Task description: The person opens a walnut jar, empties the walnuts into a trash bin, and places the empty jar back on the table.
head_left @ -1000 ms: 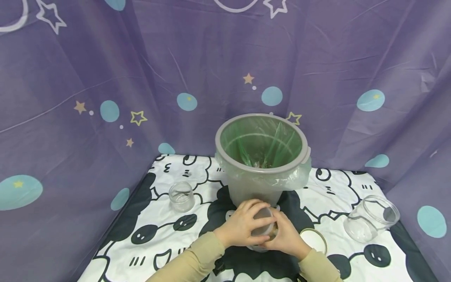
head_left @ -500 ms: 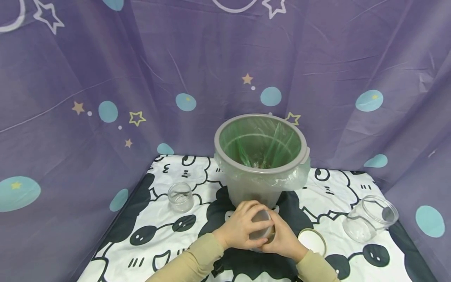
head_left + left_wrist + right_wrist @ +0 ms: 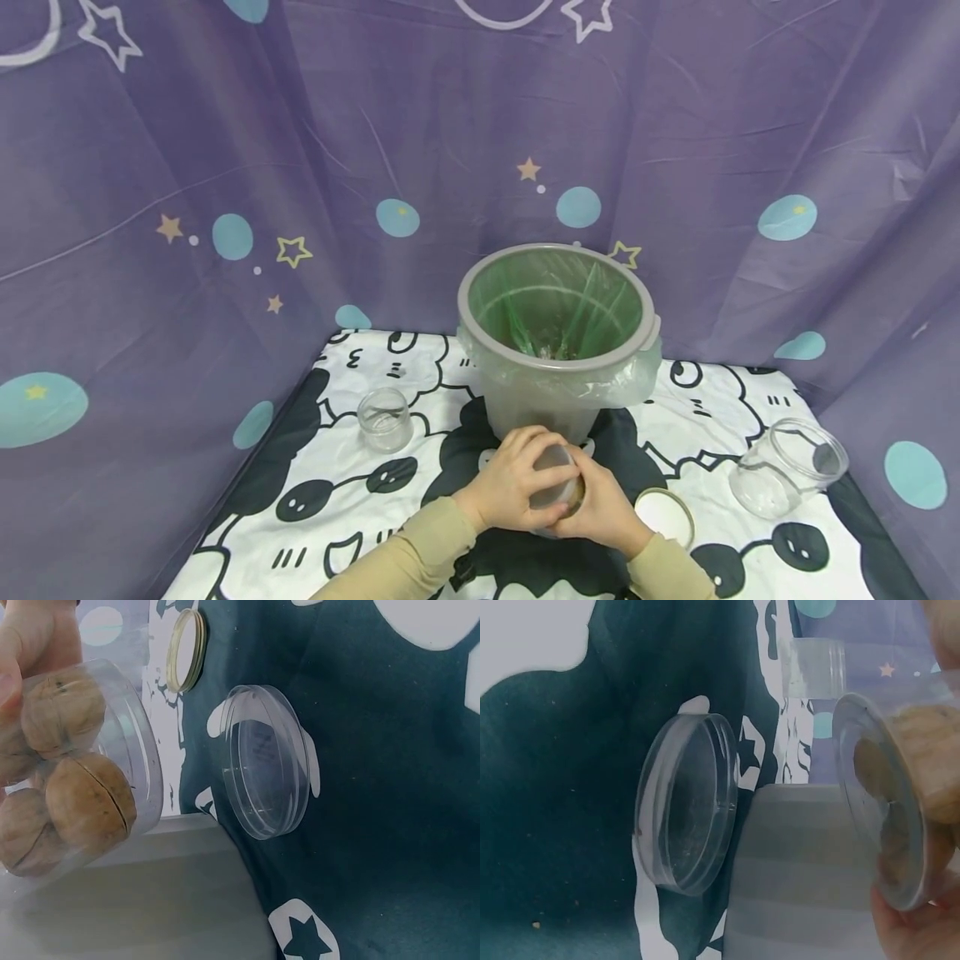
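Observation:
Both hands hold a clear jar of walnuts, just in front of the bin. My left hand wraps its left side, fingers spread over the front. The right hand grips the other side, its thumb and fingers curled around the wall. In the right wrist view one end of the jar faces down toward the cloth, with walnuts visible through it. A clear shallow round lid lies on the dark cloth below, apart from the jar. In the head view the hands hide most of that lid and jar.
A grey bin with a green-looking plastic liner stands right behind the hands. A small clear jar is at left, and a larger clear jar lies tilted at right. A gold-rimmed lid rests beside the right forearm.
My right hand has shifted slightly left and its fingers have closed further over the jar, near the left fingers. In the last half second the hands have hardly moved.

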Tool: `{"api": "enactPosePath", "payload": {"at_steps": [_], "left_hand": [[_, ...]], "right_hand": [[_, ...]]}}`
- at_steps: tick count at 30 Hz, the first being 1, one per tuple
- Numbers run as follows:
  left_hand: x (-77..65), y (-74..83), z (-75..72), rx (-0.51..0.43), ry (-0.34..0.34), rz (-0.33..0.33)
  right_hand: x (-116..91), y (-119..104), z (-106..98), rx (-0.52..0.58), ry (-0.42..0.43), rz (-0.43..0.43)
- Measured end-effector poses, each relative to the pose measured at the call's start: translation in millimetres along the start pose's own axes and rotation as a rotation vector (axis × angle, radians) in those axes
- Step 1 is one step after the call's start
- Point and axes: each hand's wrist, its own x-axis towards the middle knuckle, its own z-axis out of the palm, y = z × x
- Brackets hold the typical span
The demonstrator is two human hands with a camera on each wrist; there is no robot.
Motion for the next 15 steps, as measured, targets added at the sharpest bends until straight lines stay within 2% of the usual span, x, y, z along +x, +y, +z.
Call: {"api": "enactPosePath", "payload": {"at_steps": [5,11,13,15], "left_hand": [[-1.5,1.7,1.8,0.006,0.002,-0.029],[5.2,5.9,3.7,0.069,0.012,-0.208],[7.4,6.1,1.0,0.063,-0.044,-0.249],[8.1,5.7,-4.7,0.003,-0.145,-0.286]], "right_hand": [[-2,-2,3,-0.020,0.029,0.067],[4,-6,13,-0.096,0.167,0.136],[6,-7,15,-0.088,0.178,0.149],[6,-7,14,-0.067,0.155,0.179]]}}
